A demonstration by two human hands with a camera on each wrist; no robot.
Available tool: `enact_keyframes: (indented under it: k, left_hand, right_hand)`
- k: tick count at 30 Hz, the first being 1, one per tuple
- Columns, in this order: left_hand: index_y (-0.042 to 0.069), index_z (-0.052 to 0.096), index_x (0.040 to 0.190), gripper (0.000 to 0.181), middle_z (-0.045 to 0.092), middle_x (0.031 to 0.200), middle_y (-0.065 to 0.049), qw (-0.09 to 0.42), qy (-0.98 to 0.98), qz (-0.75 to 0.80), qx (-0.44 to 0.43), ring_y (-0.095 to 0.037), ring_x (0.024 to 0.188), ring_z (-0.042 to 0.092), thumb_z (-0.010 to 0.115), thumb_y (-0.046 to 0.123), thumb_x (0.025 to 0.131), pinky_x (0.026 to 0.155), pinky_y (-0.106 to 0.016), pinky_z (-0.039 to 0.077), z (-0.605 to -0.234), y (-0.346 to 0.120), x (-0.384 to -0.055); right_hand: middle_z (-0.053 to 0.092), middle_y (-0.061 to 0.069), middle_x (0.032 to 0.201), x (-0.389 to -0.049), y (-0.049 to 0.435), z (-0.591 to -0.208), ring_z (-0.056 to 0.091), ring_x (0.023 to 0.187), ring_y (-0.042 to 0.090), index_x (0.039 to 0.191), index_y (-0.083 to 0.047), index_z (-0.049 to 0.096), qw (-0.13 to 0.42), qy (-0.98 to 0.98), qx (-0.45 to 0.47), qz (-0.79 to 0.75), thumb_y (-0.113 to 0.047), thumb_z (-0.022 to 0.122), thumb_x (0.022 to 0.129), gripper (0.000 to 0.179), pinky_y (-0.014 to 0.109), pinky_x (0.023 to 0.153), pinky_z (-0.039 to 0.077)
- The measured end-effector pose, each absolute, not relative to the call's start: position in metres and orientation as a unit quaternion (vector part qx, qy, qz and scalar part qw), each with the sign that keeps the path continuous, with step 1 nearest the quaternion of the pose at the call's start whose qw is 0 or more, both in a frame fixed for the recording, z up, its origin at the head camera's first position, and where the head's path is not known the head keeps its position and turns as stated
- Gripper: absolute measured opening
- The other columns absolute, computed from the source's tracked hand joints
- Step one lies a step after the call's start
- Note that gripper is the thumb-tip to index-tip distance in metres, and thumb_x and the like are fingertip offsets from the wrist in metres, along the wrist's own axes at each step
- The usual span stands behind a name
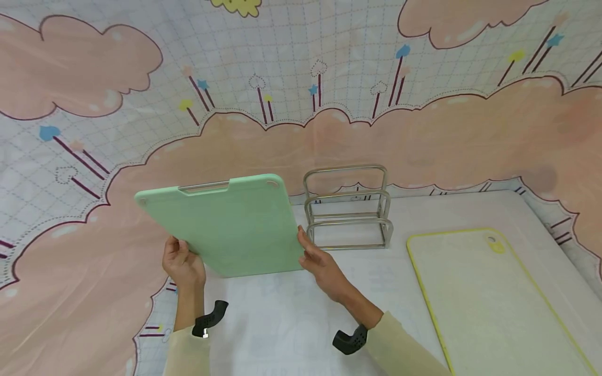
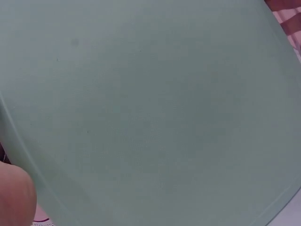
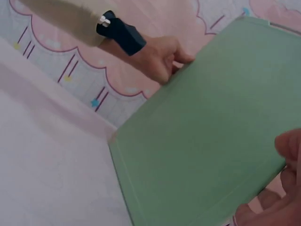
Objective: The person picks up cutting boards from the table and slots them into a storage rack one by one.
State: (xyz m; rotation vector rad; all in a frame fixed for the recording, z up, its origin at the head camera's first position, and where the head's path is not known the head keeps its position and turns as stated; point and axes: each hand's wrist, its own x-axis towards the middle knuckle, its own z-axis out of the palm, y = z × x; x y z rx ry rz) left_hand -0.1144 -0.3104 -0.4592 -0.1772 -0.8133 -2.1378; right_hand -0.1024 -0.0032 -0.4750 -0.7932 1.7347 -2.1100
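Observation:
A light green cutting board (image 1: 240,230) with a slotted handle along its upper edge is held up, tilted, over the left part of the white table. My left hand (image 1: 185,263) grips its left side, the thumb on the near face. On the opposite side my right hand (image 1: 324,266) holds the edge, thumb pointing upward along it. The right wrist view shows both hands on the board (image 3: 207,117), with its lower corner close to the tabletop. Green surface (image 2: 155,113) fills most of the left wrist view, beside the left thumb (image 2: 16,195).
Right behind the board stands a metal wire rack (image 1: 348,223) with several upright loops. A pale cutting board with a yellow rim (image 1: 494,297) lies flat at the right of the table (image 1: 282,334). A patterned cloth (image 1: 263,141) hangs behind and around the table.

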Motion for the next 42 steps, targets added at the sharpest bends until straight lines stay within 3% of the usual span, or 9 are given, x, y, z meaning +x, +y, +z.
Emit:
enact_keyframes:
  k: [8, 13, 16, 19, 26, 35, 42]
  left_hand:
    - [-0.006, 0.067, 0.104, 0.018, 0.059, 0.090, -0.007, 0.430, -0.564, -0.698, 0.099, -0.014, 0.078, 0.052, 0.062, 0.007, 0.091, 0.068, -0.021, 0.046, -0.450, -0.318, -0.106]
    - [-0.004, 0.064, 0.109, 0.020, 0.056, 0.091, -0.004, 0.397, -0.662, -0.629, 0.097, -0.013, 0.079, 0.054, 0.059, 0.007, 0.094, 0.068, -0.019, 0.048, -0.452, -0.324, -0.098]
    - [-0.005, 0.064, 0.106, 0.016, 0.056, 0.089, -0.003, 0.384, -0.680, -0.618, 0.093, -0.012, 0.077, 0.056, 0.059, 0.003, 0.093, 0.068, -0.017, 0.050, -0.455, -0.327, -0.091]
    - [-0.006, 0.063, 0.104, 0.014, 0.057, 0.087, -0.001, 0.367, -0.697, -0.609, 0.099, -0.011, 0.075, 0.056, 0.059, 0.001, 0.093, 0.069, -0.017, 0.051, -0.454, -0.326, -0.084]
    - [-0.017, 0.057, 0.107, 0.020, 0.057, 0.087, -0.003, 0.354, -0.737, -0.567, 0.099, -0.012, 0.073, 0.058, 0.059, -0.004, 0.092, 0.067, -0.015, 0.053, -0.441, -0.320, -0.071]
    - [-0.014, 0.064, 0.104, 0.021, 0.061, 0.084, 0.004, 0.385, -0.743, -0.531, 0.131, -0.007, 0.066, 0.062, 0.065, 0.001, 0.089, 0.065, -0.015, 0.053, -0.458, -0.331, -0.076]
    - [-0.015, 0.067, 0.101, 0.021, 0.064, 0.080, -0.001, 0.410, -0.687, -0.583, 0.142, -0.007, 0.060, 0.063, 0.069, -0.003, 0.085, 0.062, -0.019, 0.054, -0.456, -0.326, -0.074]
  right_hand:
    - [0.029, 0.012, 0.152, -0.107, -0.003, -0.460, 0.025, 0.140, 0.023, 0.150, -0.008, 0.029, 0.075, 0.687, -0.248, -0.679, -0.006, 0.046, 0.102, 0.051, 0.040, 0.112, 0.025]
    - [0.048, 0.010, 0.138, -0.111, -0.001, -0.453, 0.046, 0.127, 0.025, 0.145, -0.010, 0.041, 0.034, 0.720, -0.225, -0.656, -0.006, 0.048, 0.101, 0.045, 0.045, 0.102, 0.040]
    - [0.053, 0.008, 0.129, -0.111, -0.004, -0.449, 0.051, 0.120, 0.023, 0.136, -0.008, 0.050, 0.014, 0.731, -0.206, -0.650, -0.009, 0.049, 0.101, 0.035, 0.041, 0.094, 0.047]
    - [0.056, 0.008, 0.121, -0.111, -0.008, -0.446, 0.055, 0.113, 0.021, 0.126, -0.005, 0.056, -0.011, 0.738, -0.184, -0.649, -0.010, 0.051, 0.100, 0.027, 0.036, 0.088, 0.051]
    - [0.063, 0.004, 0.108, -0.111, -0.016, -0.446, 0.060, 0.101, 0.019, 0.114, -0.005, 0.064, -0.057, 0.737, -0.151, -0.656, -0.013, 0.058, 0.097, 0.019, 0.035, 0.080, 0.052]
    - [0.066, 0.008, 0.097, -0.111, -0.022, -0.445, 0.060, 0.092, 0.022, 0.104, -0.002, 0.072, -0.070, 0.702, -0.099, -0.702, -0.012, 0.068, 0.090, 0.018, 0.024, 0.067, 0.047]
    - [0.058, 0.021, 0.115, -0.102, -0.020, -0.420, 0.053, 0.106, 0.034, 0.110, 0.011, 0.063, -0.042, 0.693, -0.135, -0.707, -0.004, 0.055, 0.097, 0.021, 0.042, 0.089, 0.045]
